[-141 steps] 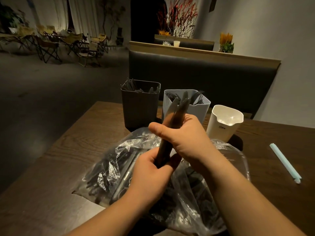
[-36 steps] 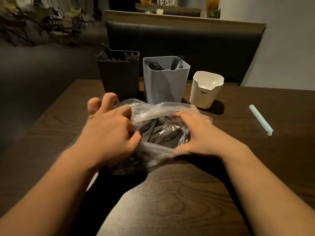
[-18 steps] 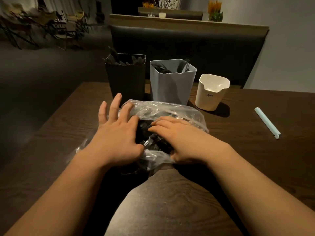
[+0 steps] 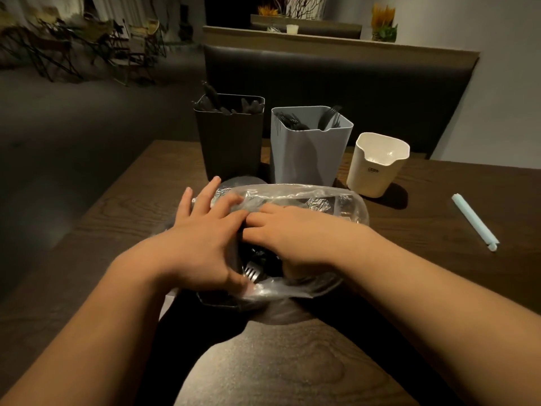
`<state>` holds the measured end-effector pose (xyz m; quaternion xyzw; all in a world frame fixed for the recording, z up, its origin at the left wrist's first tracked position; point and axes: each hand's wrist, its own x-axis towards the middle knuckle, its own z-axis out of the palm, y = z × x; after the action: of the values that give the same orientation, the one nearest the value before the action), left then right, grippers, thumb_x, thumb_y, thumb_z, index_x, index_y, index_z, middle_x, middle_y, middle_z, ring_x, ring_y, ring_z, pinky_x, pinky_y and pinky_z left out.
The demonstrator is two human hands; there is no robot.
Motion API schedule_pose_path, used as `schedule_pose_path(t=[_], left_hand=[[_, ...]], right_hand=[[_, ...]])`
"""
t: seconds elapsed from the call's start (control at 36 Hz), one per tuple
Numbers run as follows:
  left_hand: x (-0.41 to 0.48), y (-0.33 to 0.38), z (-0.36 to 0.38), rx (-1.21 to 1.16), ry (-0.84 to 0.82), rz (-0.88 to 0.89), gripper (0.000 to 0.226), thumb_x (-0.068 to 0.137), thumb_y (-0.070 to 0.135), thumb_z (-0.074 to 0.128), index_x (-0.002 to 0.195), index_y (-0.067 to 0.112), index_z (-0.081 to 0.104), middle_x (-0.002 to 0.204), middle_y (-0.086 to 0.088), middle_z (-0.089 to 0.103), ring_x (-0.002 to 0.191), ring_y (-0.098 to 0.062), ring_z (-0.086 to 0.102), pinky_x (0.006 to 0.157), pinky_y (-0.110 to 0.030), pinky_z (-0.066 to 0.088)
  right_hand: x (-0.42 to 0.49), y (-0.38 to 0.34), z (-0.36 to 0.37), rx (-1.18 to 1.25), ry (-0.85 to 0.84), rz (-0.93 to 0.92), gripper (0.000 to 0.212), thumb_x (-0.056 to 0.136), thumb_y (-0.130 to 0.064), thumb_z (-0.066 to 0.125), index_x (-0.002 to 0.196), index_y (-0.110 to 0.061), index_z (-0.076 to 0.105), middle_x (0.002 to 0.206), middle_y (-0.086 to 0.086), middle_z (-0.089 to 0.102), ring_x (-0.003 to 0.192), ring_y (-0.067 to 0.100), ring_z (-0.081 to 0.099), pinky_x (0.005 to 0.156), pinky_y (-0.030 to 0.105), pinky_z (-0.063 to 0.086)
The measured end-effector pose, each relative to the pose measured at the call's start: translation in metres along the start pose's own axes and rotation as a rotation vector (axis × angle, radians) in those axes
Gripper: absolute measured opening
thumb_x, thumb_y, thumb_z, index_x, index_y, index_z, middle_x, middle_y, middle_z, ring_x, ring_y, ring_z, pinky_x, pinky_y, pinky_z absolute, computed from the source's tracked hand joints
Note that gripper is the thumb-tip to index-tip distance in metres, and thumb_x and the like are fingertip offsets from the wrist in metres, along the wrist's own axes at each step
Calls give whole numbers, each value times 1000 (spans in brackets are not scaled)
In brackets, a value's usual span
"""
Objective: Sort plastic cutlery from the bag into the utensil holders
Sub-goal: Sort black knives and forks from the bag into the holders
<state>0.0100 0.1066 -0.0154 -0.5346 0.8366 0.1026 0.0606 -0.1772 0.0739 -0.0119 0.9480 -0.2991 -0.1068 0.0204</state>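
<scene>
Our left hand (image 4: pixel 202 241) lay on the left side of the clear plastic bag (image 4: pixel 322 200), fingers spread and straight, its grip open and pressing the film down. Our right hand (image 4: pixel 289 232) reached into the bag's mouth from the right. Its fingers lay over the black cutlery (image 4: pixel 259 256) inside and its thumb was hidden, so we could not tell whether that grip held a piece.

Half a second earlier a gap had shown between the two hands; now the right fingertips touched the left index finger. The tines of a fork (image 4: pixel 250 272) showed just beside the left thumb. The bundle we had held up together a few seconds before was no longer in our hands.

The bag rested on the wooden counter (image 4: pixel 292 361), its far edge just in front of the holders. The black holder (image 4: pixel 231 142) and the grey holder (image 4: pixel 304 153) both had dark cutlery standing in them, as before. The cream holder (image 4: pixel 374 174) stood to their right, with no cutlery showing above its rim. The pale blue stick (image 4: pixel 474 221) lay well apart on the right, unmoved.
</scene>
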Motion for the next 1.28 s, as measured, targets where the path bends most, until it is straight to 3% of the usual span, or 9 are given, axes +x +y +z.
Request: schedule_pose_path(t=[0.22,0.42,0.64,0.83,0.89,0.97,1.08,1.17,1.28], left_hand=[[-5,0,-5,9,-62,-28,123,62,80,72,158,33,11,165,10,-10,142,-17,-43,116,-53,-26],[-4,0,-6,-64,-38,7,127,53,83,74,157,34,17,165,11,-3,143,-14,-41,117,-54,-25],[-6,-7,-6,-89,-33,20,128,53,86,71,157,31,20,164,14,-3,142,-12,-42,117,-53,-25],[-6,-8,-5,-141,31,102,130,44,97,54,154,34,27,161,22,-1,141,-7,-42,117,-50,-26],[-6,-7,-6,-189,78,148,126,45,97,55,152,36,30,162,23,2,141,-2,-39,117,-47,-25],[-10,-4,-11,-367,164,198,100,54,84,70,141,45,40,157,33,10,143,6,-29,122,-47,-9],[-13,0,-14,-582,322,266,72,63,68,74,127,51,48,150,41,24,150,1,-9,120,-57,22],[-11,0,-12,-655,354,289,71,65,63,75,130,50,49,151,35,27,151,-2,-1,117,-59,27],[-11,-3,-8,-793,384,180,86,56,67,78,134,59,43,153,27,16,150,-8,10,116,-54,32]], right_hand=[[-8,0,2,169,-54,86,94,72,-20,81,152,-27,32,146,-3,39,131,19,36,111,38,37],[10,-21,-1,-96,-46,33,61,84,-21,69,139,-13,44,139,7,43,123,27,45,96,42,43],[6,-11,0,-26,-141,120,41,95,-20,53,136,-16,50,127,6,52,122,28,47,102,42,42],[-10,-10,8,80,-9,185,37,82,-25,70,118,-33,62,100,-13,42,112,18,47,93,38,42],[-14,-7,10,106,56,213,31,78,-28,71,107,-35,63,99,-13,51,107,18,51,91,38,45],[-22,1,7,204,54,298,28,74,-26,71,94,-39,57,96,-11,60,95,18,57,82,37,49],[-29,11,2,323,84,358,22,80,-22,71,85,-39,56,88,-13,56,86,9,54,73,27,46],[-35,18,0,499,137,371,27,80,-14,71,79,-38,59,85,-11,63,81,5,57,71,27,48],[-47,24,-5,640,251,354,30,80,-8,71,82,-37,64,83,-9,67,82,8,62,71,31,51]])
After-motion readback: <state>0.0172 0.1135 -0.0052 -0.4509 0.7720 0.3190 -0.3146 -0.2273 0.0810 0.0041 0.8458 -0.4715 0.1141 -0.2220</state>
